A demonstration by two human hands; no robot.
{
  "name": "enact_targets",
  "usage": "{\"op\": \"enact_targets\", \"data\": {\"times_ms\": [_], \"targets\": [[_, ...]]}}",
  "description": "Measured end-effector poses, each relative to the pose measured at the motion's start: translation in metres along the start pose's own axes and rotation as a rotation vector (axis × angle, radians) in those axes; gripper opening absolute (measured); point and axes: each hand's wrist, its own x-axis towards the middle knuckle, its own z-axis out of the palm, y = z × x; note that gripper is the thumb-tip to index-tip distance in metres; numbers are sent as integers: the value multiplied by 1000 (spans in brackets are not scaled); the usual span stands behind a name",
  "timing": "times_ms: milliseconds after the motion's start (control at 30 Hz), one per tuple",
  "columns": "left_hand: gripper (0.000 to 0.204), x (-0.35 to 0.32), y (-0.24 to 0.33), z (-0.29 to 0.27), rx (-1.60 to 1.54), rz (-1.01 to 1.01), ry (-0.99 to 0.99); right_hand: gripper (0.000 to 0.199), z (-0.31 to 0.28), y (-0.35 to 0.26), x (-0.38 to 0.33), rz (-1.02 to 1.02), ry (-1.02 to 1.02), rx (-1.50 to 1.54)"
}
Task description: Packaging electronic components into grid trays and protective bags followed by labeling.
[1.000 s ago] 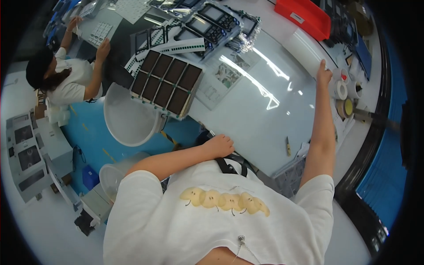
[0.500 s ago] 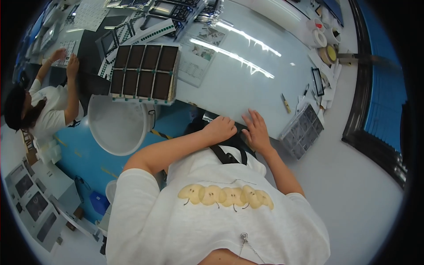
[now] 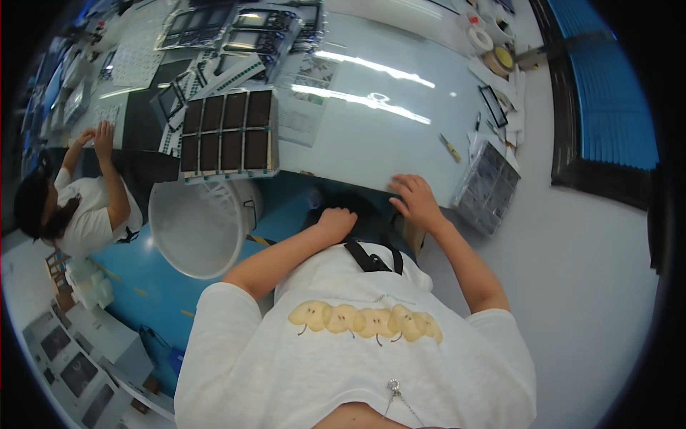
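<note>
A: In the head view, how are the hands disposed?
B: The right hand (image 3: 416,199) is placed at the near edge of the pale tabletop (image 3: 379,136), its fingers spread and no object seen in them. The left hand (image 3: 337,224) is held short of that edge, loosely curled; what lies beneath its fingers cannot be told. The two are set apart from each other.
A: What has just been changed?
B: One second ago the right arm was stretched to the far right; it has since been brought back to the near edge. The left hand has been drawn slightly leftward. The right hand is thus left unladen.
A: Where are the nearest things found?
B: A slim yellow tool (image 3: 449,147) is laid beyond the right hand, farther right. A compartment box (image 3: 488,187) is set at the near right corner. A brown-panelled stack (image 3: 227,136) is stood to the left, beside a white bin (image 3: 196,229).
</note>
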Motion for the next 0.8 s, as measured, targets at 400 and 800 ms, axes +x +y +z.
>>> {"op": "enact_targets", "data": {"times_ms": [400,800], "targets": [[13,-108,-60,-117,-1080,-416,741,24,8,-54,101,-25,-120,434],[58,-190,-314,-126,-1060,-891,973,73,74,-127,244,646,-280,979]]}}
